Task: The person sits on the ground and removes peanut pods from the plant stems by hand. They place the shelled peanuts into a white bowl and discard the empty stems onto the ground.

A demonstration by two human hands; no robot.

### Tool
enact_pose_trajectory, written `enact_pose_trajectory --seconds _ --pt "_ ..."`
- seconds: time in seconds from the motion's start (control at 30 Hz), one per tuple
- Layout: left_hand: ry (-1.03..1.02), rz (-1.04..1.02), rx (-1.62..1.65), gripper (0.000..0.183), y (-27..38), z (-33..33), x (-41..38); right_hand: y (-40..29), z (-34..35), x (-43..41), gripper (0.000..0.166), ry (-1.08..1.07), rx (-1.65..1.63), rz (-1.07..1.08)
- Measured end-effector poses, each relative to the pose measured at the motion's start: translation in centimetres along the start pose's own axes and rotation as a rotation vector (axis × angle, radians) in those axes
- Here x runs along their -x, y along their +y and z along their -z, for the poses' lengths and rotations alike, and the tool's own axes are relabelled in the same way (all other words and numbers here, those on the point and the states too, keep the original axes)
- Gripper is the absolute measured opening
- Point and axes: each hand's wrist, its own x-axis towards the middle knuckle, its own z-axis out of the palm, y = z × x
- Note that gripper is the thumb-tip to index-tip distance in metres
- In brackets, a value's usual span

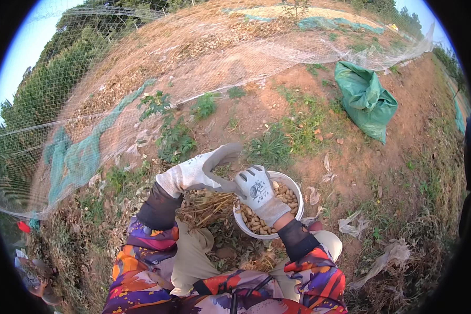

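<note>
My left hand (206, 170), in a white glove with a grey coated palm, is spread wide, thumb apart from the fingers. Its thumb tip meets the fingertips of my right hand (256, 188), gloved alike, whose fingers are curled over the near-left part of a white bucket (300, 204). Whether the right hand holds anything is hidden. Unshelled peanuts (286, 195) fill much of the bucket, which stands on the ground before my knees. Left of it, below my left hand, lie dry peanut stalks (208, 208).
A green woven sack (367, 102) stands on the soil at the upper right. White netting (227, 66) stretches across the slope ahead and to the left, with a green mesh (82, 155) behind it. Weeds (271, 145) and plastic film scraps (388, 257) lie around. Another person (39, 280) is at the lower left.
</note>
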Motion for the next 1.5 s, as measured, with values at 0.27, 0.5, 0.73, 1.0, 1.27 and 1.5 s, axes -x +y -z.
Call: enact_pose_trajectory --seconds 0.27,0.5,0.73,1.0,1.27,1.5 --pt "-0.391 0.319 0.236 0.027 -10.4 -3.1 -0.5 -0.5 0.9 0.7 0.018 0.113 -0.006 0.159" --pt "-0.12 0.34 0.534 0.043 -13.4 -2.3 1.1 0.5 1.1 -0.6 0.015 0.306 -0.26 0.1" --pt "0.044 -0.166 -0.174 0.058 -8.3 1.2 2.6 5.4 3.4 2.3 0.012 0.671 -0.998 -0.623" --pt "0.119 0.193 0.08 0.048 -3.7 0.5 2.6 1.5 1.8 1.6 0.024 0.28 -0.85 -0.324" --pt "0.059 0.055 0.291 0.048 -5.4 -1.1 0.6 0.9 -2.0 1.4 0.024 0.246 -0.444 -0.244" --pt "0.522 0.251 0.602 0.042 -10.7 0.6 -0.2 1.3 1.4 1.6 0.026 -0.081 -0.934 -0.087"
